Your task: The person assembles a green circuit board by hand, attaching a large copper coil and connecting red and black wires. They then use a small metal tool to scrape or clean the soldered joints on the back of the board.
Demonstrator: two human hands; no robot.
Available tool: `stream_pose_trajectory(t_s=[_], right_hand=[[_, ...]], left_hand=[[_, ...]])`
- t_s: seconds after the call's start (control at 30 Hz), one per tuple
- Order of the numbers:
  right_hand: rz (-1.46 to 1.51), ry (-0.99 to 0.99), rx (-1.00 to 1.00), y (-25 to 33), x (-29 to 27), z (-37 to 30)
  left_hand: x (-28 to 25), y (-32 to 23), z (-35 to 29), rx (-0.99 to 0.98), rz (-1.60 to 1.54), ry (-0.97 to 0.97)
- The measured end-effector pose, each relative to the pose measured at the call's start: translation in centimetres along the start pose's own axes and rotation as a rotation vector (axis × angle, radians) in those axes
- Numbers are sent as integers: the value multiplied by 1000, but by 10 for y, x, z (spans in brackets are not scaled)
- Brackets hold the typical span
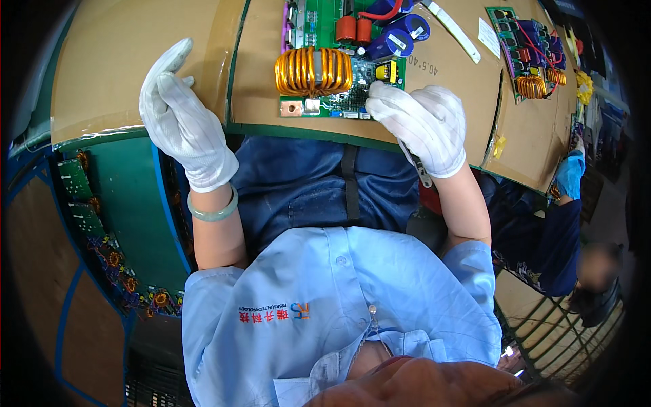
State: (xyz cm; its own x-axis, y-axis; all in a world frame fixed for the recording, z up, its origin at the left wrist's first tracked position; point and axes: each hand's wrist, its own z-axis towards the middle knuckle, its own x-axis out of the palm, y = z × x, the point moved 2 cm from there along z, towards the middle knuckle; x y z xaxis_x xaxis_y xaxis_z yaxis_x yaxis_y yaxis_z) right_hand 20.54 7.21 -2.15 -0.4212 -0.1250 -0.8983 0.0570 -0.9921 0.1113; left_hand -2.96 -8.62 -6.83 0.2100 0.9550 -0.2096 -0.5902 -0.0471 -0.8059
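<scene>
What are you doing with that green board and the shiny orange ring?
A person in white gloves sits at a cardboard-covered bench. The right hand touches the near edge of a green circuit board carrying a copper coil and blue capacitors. The left hand rests flat on the cardboard.

White striped fabric gloves on left hand [182,115] and right hand [426,125]; pale green bangle [213,211] at left wrist; light blue short-sleeved shirt [339,305].

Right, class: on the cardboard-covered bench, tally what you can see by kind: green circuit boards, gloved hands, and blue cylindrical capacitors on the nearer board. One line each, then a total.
Green circuit boards: 2
Gloved hands: 2
Blue capacitors: 3
Total: 7
</scene>
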Motion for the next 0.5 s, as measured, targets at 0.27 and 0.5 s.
stream_pose_trajectory(t_s=[0.27, 0.5], right_hand=[[83, -111, 78, -3, -10, 6], [193, -96, 130, -8, -6, 4]], left_hand=[[-1, 1, -1, 22, 4, -15], [-2, 2, -1, 15, 5, -6]])
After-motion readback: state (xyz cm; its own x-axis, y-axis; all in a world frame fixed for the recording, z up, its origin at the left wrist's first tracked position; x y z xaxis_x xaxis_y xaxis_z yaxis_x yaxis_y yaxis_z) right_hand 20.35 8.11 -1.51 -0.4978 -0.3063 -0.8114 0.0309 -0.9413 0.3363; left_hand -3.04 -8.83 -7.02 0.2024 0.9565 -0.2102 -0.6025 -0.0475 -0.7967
